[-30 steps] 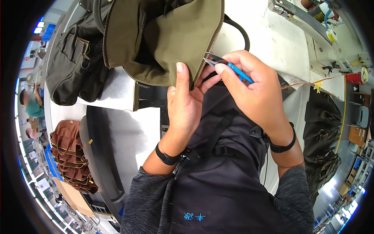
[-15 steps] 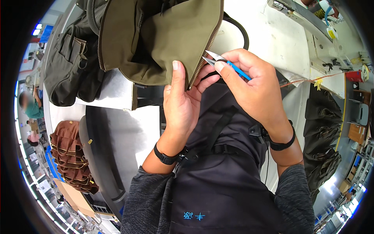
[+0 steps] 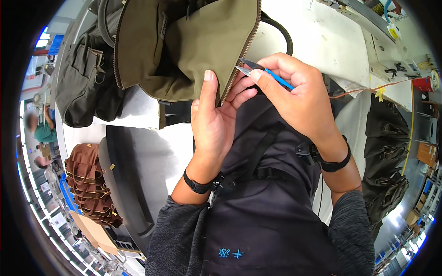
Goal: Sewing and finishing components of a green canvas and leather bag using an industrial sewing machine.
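Observation:
An olive-green bag lies with its mouth spread, its lining showing and a brass-toothed zipper running down its right edge. My left hand grips the bag's lower right corner, thumb on the lining and fingers behind the zipper edge. In my right hand is a pair of thread snips with blue handles. The snips' two blades stand apart, their tips right at the zipper edge. Whether a thread lies between them is too small to tell.
Dark grey-green bags sit at the left on the white table. Stacked brown bags are at the lower left, beside a curved dark panel. More dark bags hang at the right. A person is far left.
The view has shifted slightly. My right hand with the snips has moved a little left and up, and the blades have turned slightly. My left hand keeps its hold on the bag.

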Tool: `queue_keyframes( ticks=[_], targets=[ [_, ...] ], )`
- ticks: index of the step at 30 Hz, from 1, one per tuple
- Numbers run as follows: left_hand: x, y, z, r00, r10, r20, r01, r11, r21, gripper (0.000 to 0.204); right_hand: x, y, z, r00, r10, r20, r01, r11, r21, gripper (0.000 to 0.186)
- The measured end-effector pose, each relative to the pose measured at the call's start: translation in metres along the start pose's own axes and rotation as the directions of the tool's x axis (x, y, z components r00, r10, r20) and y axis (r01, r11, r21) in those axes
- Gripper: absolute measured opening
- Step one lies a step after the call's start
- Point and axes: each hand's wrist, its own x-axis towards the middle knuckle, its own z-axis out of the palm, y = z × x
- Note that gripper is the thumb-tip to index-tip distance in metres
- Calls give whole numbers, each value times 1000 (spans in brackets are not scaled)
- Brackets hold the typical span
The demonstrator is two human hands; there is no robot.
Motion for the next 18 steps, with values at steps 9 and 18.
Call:
queue_keyframes(
  ticks=[9, 18],
  targets=[
    [2, 0, -3, 999, 3, -37, -1, 999, 40, 40, -1, 3, 2, 1000, -18, -2, 18, 1000, 26, 16],
    [0, 5, -6, 998, 6, -62, 3, 991, 134, 37, 8, 2, -15, 968, 51, 245, -46, 999, -25, 16]
  ],
)
